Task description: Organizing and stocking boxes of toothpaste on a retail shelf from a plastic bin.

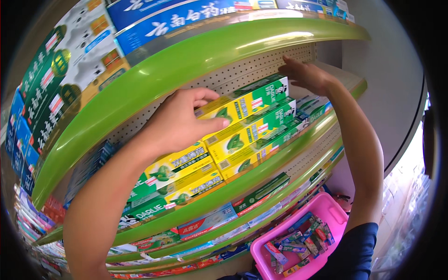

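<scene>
Under the green shelf rim, your left hand has its thumb on the front of the top yellow-and-green toothpaste box, fingers bent behind; I can't tell if they pinch it. The box lies on a stack below the rim. It should be light and a bit stiff, with shiny card that may slip or dent, so hold it gently by both short ends. Your right hand, below the rim's right part, is near the box's right end, fingers loosely out. Far below the rim, rightward, sits a pink basket.
</scene>
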`<state>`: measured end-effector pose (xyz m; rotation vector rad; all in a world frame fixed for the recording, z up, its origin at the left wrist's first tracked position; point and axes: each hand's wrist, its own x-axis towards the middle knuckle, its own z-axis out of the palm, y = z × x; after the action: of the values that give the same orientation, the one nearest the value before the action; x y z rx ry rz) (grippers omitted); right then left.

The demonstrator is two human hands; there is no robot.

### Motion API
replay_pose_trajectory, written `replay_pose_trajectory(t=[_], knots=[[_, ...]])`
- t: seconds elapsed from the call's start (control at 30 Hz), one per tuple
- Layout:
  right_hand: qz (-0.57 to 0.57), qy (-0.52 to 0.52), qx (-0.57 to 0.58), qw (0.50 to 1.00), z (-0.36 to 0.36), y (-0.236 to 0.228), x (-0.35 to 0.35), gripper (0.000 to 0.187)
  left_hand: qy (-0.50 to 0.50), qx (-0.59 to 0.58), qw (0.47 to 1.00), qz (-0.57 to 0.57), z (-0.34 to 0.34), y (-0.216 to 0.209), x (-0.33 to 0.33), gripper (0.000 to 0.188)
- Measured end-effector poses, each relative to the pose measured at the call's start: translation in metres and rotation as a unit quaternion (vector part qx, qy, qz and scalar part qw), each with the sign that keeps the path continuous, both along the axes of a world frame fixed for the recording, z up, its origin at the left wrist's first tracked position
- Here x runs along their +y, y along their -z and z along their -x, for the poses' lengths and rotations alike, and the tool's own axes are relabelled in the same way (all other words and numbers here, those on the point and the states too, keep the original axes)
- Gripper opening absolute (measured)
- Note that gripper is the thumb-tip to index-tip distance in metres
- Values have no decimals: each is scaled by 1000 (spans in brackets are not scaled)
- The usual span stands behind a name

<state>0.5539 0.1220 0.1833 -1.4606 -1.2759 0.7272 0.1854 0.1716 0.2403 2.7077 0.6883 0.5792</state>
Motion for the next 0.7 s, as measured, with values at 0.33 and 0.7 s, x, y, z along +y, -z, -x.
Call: replay_pose_trajectory(t=[0.33,0.7], knots=[[-31,-128,215,968,78,-4,6,83,6,18,998,53,2,6,6,41],[-20,-125,321,939,79,3,10,103,18,-16,999,-26,5,14,16,46]])
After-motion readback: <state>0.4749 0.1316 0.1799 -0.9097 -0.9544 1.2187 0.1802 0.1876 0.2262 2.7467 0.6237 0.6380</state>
